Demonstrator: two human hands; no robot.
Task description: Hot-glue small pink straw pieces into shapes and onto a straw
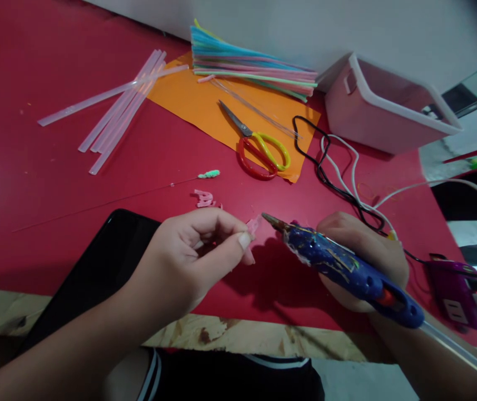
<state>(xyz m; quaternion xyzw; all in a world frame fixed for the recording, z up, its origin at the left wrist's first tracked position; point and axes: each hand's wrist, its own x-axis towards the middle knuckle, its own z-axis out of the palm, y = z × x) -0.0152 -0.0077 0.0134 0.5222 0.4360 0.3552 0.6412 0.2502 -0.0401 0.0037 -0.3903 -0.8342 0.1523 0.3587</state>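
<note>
My left hand (198, 253) pinches a small pink piece (254, 225) between thumb and fingertips; it looks like bent pipe cleaner, partly hidden by the fingers. My right hand (363, 250) is wrapped round a blue hot glue gun (338, 259), a clear glue stick (459, 352) poking out of its back end. The gun's nozzle points left, just short of the pink piece. On the red table behind my left hand lie some curled pink bits (203, 198) and a thin wire with a green fuzzy tip (209, 174).
Scissors (259, 142) rest on an orange sheet (188, 103) below a bundle of pipe cleaners (250, 61). Glue sticks (125, 108) lie at left, a black phone-like slab (96, 273) under my left forearm. Cables (338, 178), a pink bin (372, 111) and a purple power strip (451, 292) are at right.
</note>
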